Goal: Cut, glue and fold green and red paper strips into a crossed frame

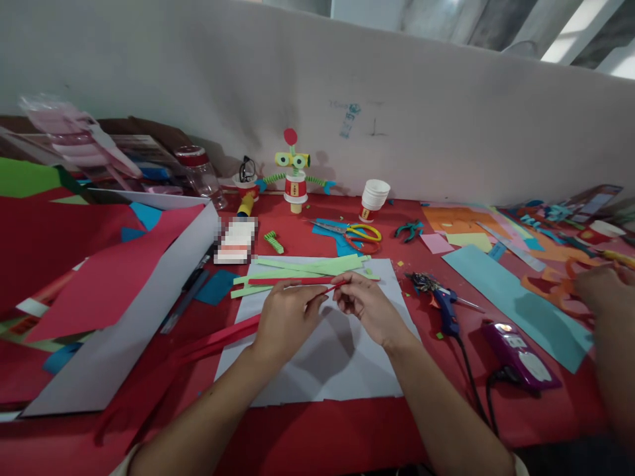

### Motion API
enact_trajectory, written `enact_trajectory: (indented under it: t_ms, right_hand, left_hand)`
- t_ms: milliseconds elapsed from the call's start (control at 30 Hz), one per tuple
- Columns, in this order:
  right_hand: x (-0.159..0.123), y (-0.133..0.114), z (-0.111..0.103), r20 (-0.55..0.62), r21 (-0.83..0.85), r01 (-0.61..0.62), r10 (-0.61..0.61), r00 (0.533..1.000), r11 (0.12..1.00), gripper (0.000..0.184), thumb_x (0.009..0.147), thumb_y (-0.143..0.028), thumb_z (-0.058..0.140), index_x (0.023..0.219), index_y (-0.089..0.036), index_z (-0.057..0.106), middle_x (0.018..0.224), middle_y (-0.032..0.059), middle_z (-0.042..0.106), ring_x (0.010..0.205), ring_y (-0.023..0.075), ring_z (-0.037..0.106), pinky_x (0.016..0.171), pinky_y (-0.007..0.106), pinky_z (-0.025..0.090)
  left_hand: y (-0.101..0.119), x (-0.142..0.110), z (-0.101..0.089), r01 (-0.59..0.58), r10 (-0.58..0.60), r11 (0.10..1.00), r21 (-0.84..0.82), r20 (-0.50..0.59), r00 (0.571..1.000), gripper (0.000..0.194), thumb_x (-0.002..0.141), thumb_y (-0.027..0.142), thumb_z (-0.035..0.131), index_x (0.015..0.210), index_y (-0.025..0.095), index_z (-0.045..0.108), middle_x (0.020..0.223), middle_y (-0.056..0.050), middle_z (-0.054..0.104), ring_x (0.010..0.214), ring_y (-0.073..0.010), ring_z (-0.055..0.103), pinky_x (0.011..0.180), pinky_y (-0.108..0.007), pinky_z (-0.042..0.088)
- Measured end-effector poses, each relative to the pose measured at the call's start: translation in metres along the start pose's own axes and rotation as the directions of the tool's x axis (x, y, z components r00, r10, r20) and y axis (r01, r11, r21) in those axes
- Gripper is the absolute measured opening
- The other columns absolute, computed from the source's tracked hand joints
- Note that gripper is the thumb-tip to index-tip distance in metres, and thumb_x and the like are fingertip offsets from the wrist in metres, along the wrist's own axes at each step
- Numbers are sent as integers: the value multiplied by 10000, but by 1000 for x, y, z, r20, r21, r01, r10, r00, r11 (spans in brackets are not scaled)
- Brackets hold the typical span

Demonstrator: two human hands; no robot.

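Observation:
Both hands meet above a white sheet [327,370] on the red table. My left hand [288,317] pinches one end of a thin red paper strip [333,287], and my right hand [370,307] grips the other end between thumb and fingers. Just behind the fingers lie several light green paper strips [342,266], with another red strip [278,281] across them. Long red paper strips [213,344] stretch from beside my left wrist toward the lower left; whether they join the held strip is hidden.
A paper-cup figure [296,188], stacked white cups [375,196], scissors [352,231] and pliers [409,229] stand or lie behind. On the right are a blue glue gun [446,307], a purple power box [520,357] and another person's hand [602,291]. Coloured sheets [104,277] pile up left.

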State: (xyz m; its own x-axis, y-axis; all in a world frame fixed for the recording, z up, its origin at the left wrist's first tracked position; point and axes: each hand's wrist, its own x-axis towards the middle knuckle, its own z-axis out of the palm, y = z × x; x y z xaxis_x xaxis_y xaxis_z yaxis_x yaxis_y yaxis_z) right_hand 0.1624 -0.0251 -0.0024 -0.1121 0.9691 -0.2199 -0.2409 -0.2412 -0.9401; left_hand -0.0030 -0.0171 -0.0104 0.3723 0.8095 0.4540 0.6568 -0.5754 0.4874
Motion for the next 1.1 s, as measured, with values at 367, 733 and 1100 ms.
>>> enact_trajectory:
  t_ms: [367,733,1100]
  right_hand:
    - [5,6,-1,-84,-366,208,-255,963,907,121,718,-303,646,758,-200,694,645,-12,608,630,132,526,617,267,419]
    - [-1,-5,-11,-108,-578,311,-448,887,755,104,741,-297,635,762,-225,706,767,29,680,719,185,586,671,303,455]
    - [-6,-6,-25,179,-905,386,-659,730,181,252,843,-267,629,1086,-307,682,1208,30,644,1165,241,477,990,417,306]
  left_hand:
    - [4,4,-8,236,-228,966,-104,83,970,168,823,208,588,860,248,747,798,4,757,732,-190,667,750,-333,490]
    - [10,3,-10,81,-82,997,9,71,994,210,851,177,505,815,230,705,733,11,733,670,-163,648,902,-384,428]
    - [-1,2,-6,-95,84,977,191,64,994,225,855,124,474,817,198,683,731,-21,733,670,-174,663,993,-465,390]
